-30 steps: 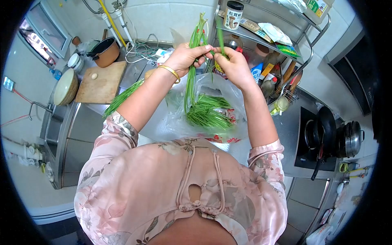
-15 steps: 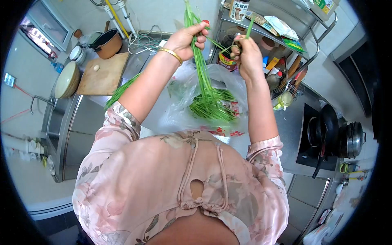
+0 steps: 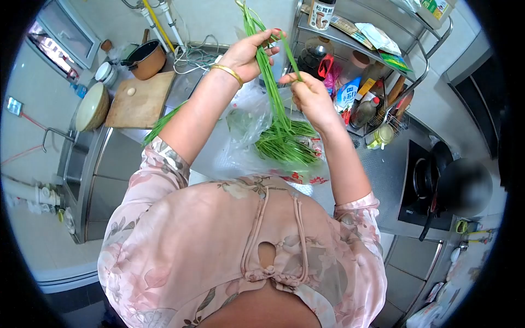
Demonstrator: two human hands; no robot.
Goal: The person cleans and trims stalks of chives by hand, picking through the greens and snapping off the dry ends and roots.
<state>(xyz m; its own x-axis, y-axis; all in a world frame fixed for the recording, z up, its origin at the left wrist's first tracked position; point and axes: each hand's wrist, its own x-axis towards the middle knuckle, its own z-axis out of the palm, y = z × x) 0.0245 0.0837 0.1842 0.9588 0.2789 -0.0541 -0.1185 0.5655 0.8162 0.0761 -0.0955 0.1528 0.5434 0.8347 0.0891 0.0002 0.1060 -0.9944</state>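
Note:
Closed around a bunch of long green stalks (image 3: 272, 87) is my left hand (image 3: 250, 56), with a gold bangle on the wrist. The stalks hang down towards a green heap (image 3: 287, 146) on a clear plastic bag (image 3: 240, 128) with red print. My right hand (image 3: 311, 97), lower and to the right, pinches a green strand (image 3: 289, 54) that runs up to the fingers of my left hand. More green stalks (image 3: 159, 127) lie beside my left forearm, partly hidden by it.
A wooden board (image 3: 139, 102) with a small pale item, a pale bowl (image 3: 92, 107) and a brown pot (image 3: 146, 60) are at the left. At the right stand a metal rack (image 3: 350, 44) with jars and packets, and a hob (image 3: 411, 188) with black pans.
My right hand has dropped down and nearer to me from beside the rack, and the green strand in it now slants upward to my left hand. My left hand still holds the bunch.

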